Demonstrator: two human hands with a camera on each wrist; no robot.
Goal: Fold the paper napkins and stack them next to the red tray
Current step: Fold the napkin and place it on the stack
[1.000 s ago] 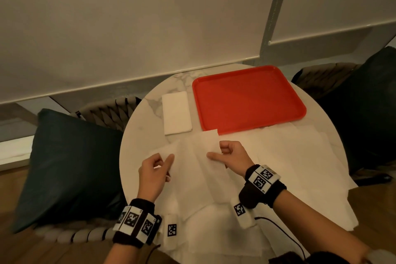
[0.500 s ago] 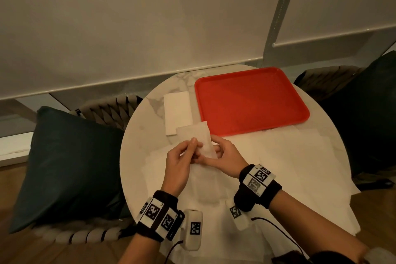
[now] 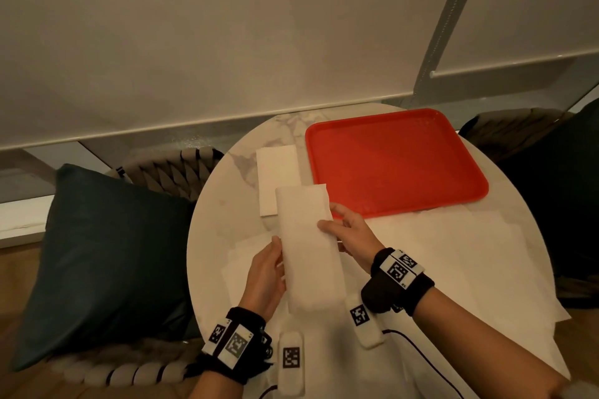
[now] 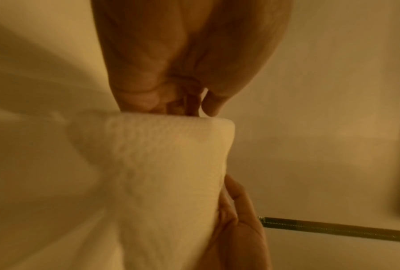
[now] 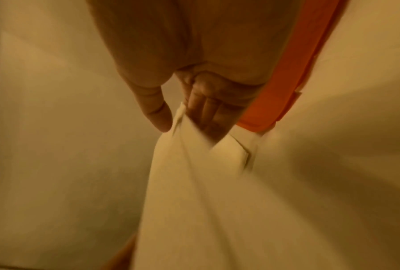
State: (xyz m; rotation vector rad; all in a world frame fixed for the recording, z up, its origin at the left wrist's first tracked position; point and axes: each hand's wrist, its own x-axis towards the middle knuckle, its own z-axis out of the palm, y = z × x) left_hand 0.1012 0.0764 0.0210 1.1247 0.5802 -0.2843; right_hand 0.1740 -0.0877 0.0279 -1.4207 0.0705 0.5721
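both hands held a folded napkin (image 3: 308,246) as a long strip just near of the tray (image 3: 393,126): the left hand (image 3: 264,278) gripped its left edge with curled fingers, and the right hand (image 3: 350,236) pinched its right edge, thumb on top. left of the tray lay a stack (image 3: 277,168) on the table (image 3: 223,204), with loose napkins (image 3: 453,256) spread near of the tray.

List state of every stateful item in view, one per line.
held napkin: folded into a long strip, lifted off the table, one hand at each long edge
left hand: grip on the strip's left edge
right hand: thumb and fingers pinching the right edge
folded napkin: flat on the table, left of the tray
red tray: empty, flat
loose napkins: unfolded, spread on the table
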